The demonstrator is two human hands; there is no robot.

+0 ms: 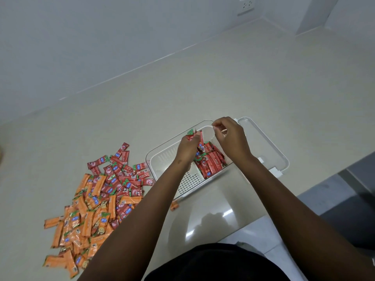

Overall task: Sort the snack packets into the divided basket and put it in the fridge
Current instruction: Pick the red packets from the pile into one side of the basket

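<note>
A clear divided basket with a white perforated insert stands on the beige counter. Its right compartment holds several red packets; the left compartment shows bare white mesh. My left hand hovers over the basket and grips a bunch of red packets with green ends. My right hand is above the far right of the basket, fingers curled with fingertips pinched together; what they pinch is too small to make out. To the left lies a loose heap of red packets and orange packets.
The basket's clear lid lies flat behind and right of the basket. One orange packet lies by the basket's near corner. The counter edge runs at the right, with grey floor below. A wall socket sits at the top right.
</note>
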